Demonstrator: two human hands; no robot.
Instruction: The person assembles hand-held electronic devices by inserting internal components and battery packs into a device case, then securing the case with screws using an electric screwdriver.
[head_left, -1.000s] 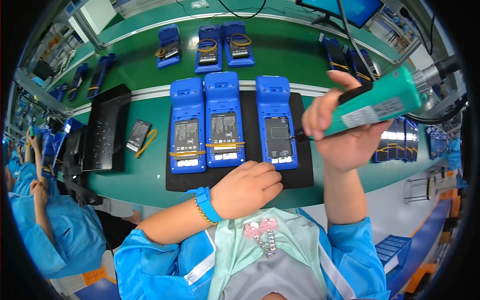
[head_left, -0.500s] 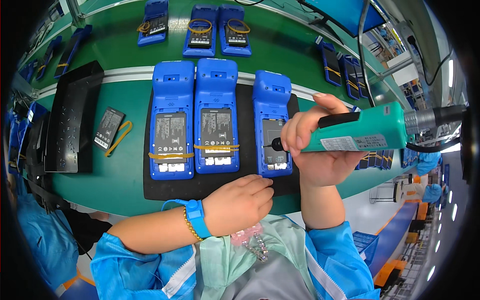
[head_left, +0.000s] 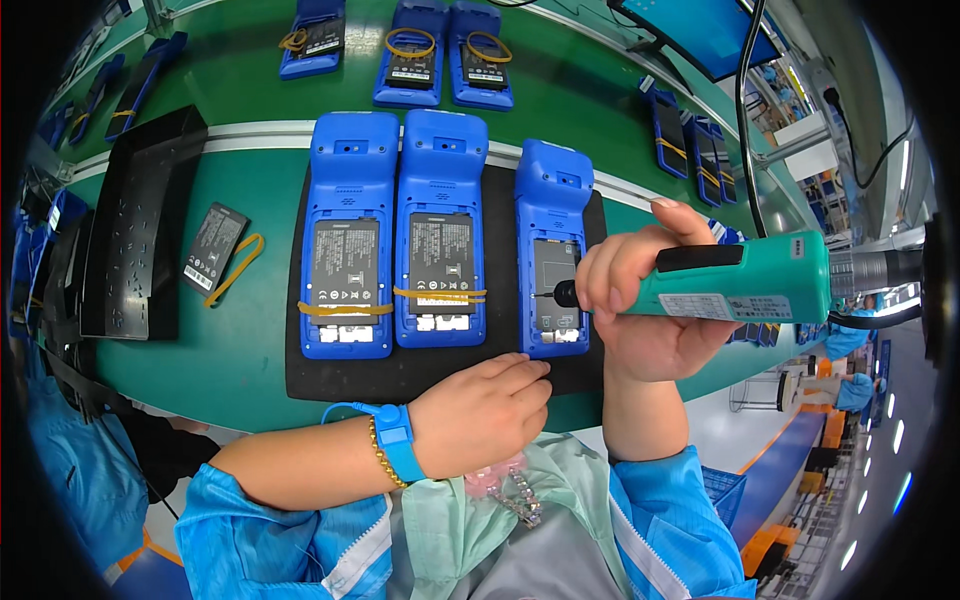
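My right hand (head_left: 650, 290) is wrapped around a green electric screwdriver (head_left: 745, 282), held nearly level. Its thin bit points left over the battery bay of the rightmost blue handheld terminal (head_left: 556, 215); whether it touches a screw I cannot tell. No battery sits in that bay. By the terminal's lower end is my left hand (head_left: 480, 415), its fingers curled and pressed together, the fingertips hidden. Further left on the black mat (head_left: 500, 378) lie two more blue terminals, the middle one (head_left: 440, 180) and the left one (head_left: 350, 190), both with black batteries and yellow rubber bands.
A loose battery (head_left: 215, 248) and a rubber band (head_left: 238, 275) lie left of the mat. Beside them stands a black tray (head_left: 140, 230) with small screws. More terminals (head_left: 410, 60) rest on the green shelf behind. A monitor (head_left: 700, 35) is at the back right.
The view has shifted slightly. The rear of the screwdriver sits a little lower and further right, with its bit still over the same terminal. My left hand stays by that terminal's lower end.
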